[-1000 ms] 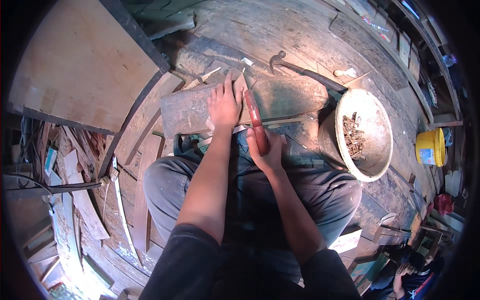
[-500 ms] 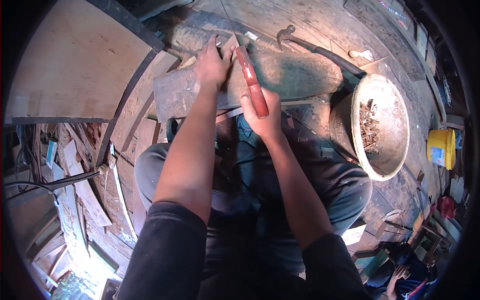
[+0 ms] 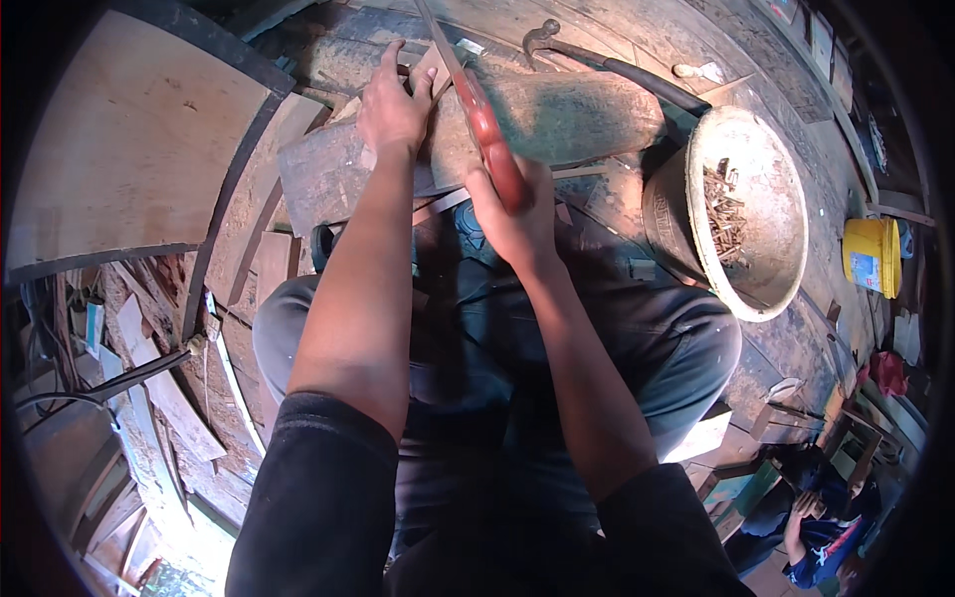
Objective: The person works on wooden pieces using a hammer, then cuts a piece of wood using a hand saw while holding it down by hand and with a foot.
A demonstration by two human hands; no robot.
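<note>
Nearest to me, my knees (image 3: 686,328) are spreading, and between them my right hand (image 3: 519,214) is clamping around the red handle of the saw (image 3: 485,129), with fingers wrapped at its near end. The saw is pointing away from me, and its blade is showing me almost only its edge. I am judging it light for one hand but stiff along its length; the handle is looking smooth and shiny, so it may be slipping a little in a sweaty palm, and the fat near end is seeming the right place to hold. Just beyond, my left hand (image 3: 393,111) is resting with fingers apart, the thumb lying on a small wood piece (image 3: 435,62) just beside the blade; what the palm is pressing below, I cannot tell. This piece is seeming thin, light and rigid, dry rather than slippery, perhaps easy to split at its corner, so I would be holding it flat, away from the blade. Under these, a thick board (image 3: 572,114) is lying on the floor, surely heavier. To the right a pail (image 3: 668,219) is leaning, with brown bits inside. Past the board a hammer (image 3: 637,75) is lying. Farther right a yellow tub (image 3: 868,249) is standing.
</note>
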